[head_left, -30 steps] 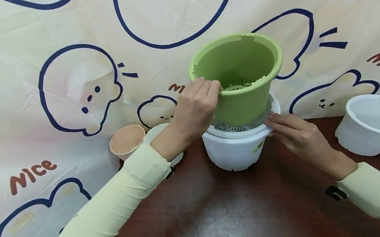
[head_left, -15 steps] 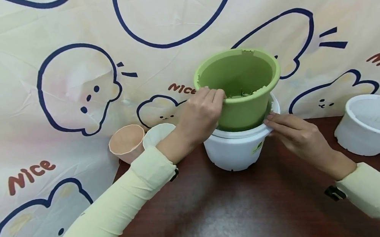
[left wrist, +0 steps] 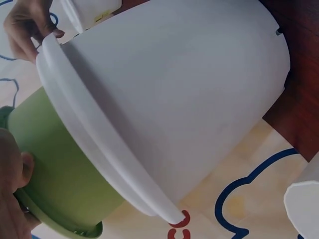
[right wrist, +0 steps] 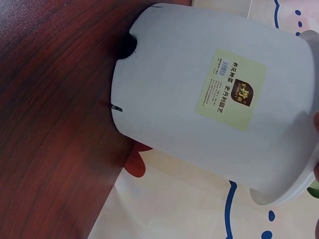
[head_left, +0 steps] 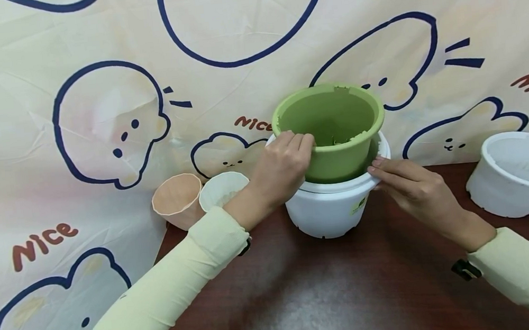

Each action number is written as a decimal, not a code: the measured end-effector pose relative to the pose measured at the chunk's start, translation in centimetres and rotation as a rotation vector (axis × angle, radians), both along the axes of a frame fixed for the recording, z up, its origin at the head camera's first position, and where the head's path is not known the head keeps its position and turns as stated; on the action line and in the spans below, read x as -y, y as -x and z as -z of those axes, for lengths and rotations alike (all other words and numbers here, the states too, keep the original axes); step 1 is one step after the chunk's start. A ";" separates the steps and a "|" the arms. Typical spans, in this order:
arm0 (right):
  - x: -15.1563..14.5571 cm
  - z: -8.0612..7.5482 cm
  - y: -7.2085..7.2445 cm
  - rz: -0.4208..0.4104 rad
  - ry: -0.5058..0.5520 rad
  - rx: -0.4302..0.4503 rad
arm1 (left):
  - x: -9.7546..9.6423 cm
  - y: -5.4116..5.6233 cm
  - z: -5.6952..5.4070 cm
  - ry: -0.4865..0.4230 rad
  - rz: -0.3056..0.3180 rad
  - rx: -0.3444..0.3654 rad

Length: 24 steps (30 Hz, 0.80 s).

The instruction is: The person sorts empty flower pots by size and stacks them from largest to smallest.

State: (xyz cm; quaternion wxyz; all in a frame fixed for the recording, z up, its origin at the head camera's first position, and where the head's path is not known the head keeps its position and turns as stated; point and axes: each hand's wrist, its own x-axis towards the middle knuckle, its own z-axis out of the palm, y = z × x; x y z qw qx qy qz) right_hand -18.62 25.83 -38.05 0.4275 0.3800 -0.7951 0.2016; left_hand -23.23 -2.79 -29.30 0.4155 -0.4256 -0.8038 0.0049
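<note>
My left hand grips the near-left rim of a green flowerpot, thumb outside in the left wrist view. The green flowerpot sits partway down inside white flowerpots nested together, shown by a doubled rim in the left wrist view. Its base is hidden in them. With my right hand I pinch the white rim at its right side. A pale green label is on the outer white flowerpot in the right wrist view.
Another white flowerpot stands on the dark wooden table at right. A peach faceted pot and a pale one stand at back left. A printed cloth hangs close behind everything.
My left hand has lowered the green flowerpot further into the white ones, and its tilt has lessened. My right hand has stayed on the white rim.
</note>
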 end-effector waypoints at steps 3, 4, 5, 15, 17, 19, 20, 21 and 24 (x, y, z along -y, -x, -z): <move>0.0 0.0 0.0 -0.001 0.003 -0.002 | 0.0 0.1 0.3 0.016 -0.005 0.016; 0.0 0.0 0.0 -0.002 0.004 -0.004 | 0.0 0.1 0.4 0.021 -0.007 0.019; 0.1 0.0 0.0 -0.004 0.008 -0.007 | 0.0 0.1 0.5 0.026 -0.010 0.022; 0.1 0.0 0.0 0.002 0.013 -0.014 | 0.0 0.0 1.4 0.031 0.015 0.093; 0.1 0.0 0.0 0.002 0.011 -0.012 | 0.0 0.0 1.6 0.037 0.017 0.102; 0.1 0.0 0.0 0.003 0.014 -0.013 | -0.1 -0.1 1.8 0.042 0.019 0.109; 0.1 0.0 0.0 0.002 0.016 -0.016 | -0.1 -0.1 1.8 0.044 0.019 0.112; 0.1 0.1 0.0 0.003 0.015 -0.018 | -0.1 -0.1 1.9 0.045 0.019 0.111; 0.1 0.1 0.0 0.006 0.015 -0.018 | -0.2 -0.1 2.1 0.050 0.017 0.115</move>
